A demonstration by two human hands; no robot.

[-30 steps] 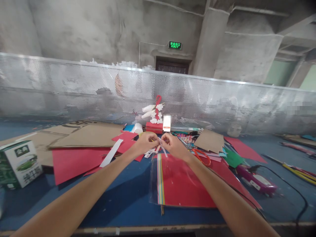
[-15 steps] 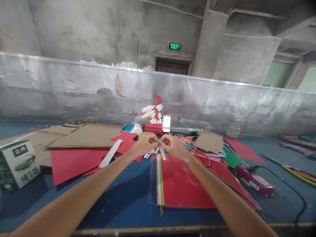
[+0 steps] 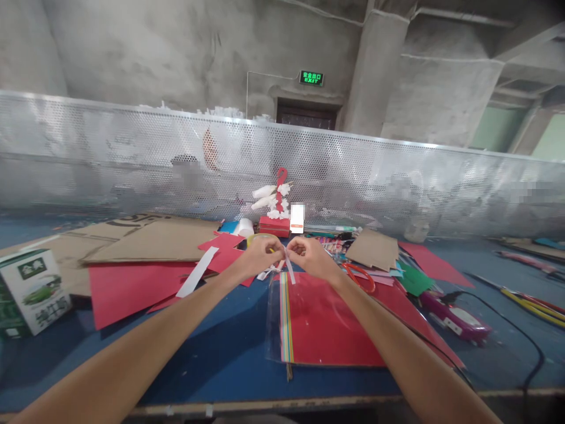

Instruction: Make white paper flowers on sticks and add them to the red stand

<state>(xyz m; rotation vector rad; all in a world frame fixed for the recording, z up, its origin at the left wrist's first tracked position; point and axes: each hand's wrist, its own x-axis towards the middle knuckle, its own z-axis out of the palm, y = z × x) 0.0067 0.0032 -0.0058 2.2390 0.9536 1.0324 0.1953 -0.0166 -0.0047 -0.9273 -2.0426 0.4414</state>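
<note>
Both my hands meet above the blue table, pinching one small white paper strip [image 3: 289,268] between them. My left hand [image 3: 257,255] is closed with its fingertips on the strip's left side. My right hand [image 3: 309,257] is closed on its right side, and the strip's loose end hangs down over a clear sleeve of red paper [image 3: 326,321]. More white paper scraps [image 3: 268,273] lie just under my hands. A longer white strip [image 3: 198,272] rests on red sheets [image 3: 132,282] to the left.
Cardboard sheets [image 3: 150,238] lie at the left, a green and white carton [image 3: 30,288] at the far left. Red-handled scissors [image 3: 359,277], a cardboard piece [image 3: 375,248], a purple glue gun [image 3: 454,318] with cable sit at the right. A red and white paper craft [image 3: 276,206] stands before the perforated metal screen [image 3: 397,176].
My hands stay together on the white strip with only slight finger movement. The view has tilted up a little.
</note>
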